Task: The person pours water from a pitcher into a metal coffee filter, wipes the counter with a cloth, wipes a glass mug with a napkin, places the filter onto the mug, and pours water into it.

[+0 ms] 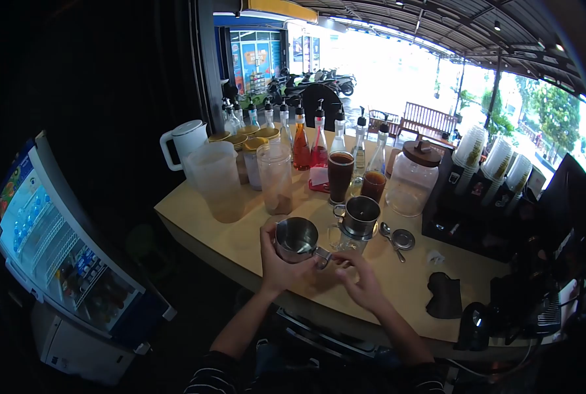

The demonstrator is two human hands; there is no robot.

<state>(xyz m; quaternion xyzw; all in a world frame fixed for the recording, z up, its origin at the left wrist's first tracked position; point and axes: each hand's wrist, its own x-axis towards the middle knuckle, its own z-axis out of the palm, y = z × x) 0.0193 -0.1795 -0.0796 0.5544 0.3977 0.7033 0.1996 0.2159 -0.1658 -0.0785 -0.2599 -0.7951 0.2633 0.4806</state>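
Observation:
My left hand (276, 262) is wrapped round the side of a steel milk pitcher (297, 236), held over the counter's front part with its mouth facing up. The fingers of my right hand (359, 279) are curled at the pitcher's handle; their exact grip is partly hidden. Just beyond, a metal drip coffee filter (362, 213) sits on a clear glass mug (345, 240). To its right lie a spoon (393, 243) and a small round metal lid (404, 239). Behind the filter stand a tall glass of dark drink (340, 177) and a shorter glass of brown liquid (373, 186).
Plastic pitchers (217, 184), a clear jar (275, 177) and several pump bottles (301, 144) line the counter's left and back. A lidded glass jar (412, 180), cup holder (467, 203) and dark cloth (444, 295) are at right. A drinks fridge (63, 243) stands left.

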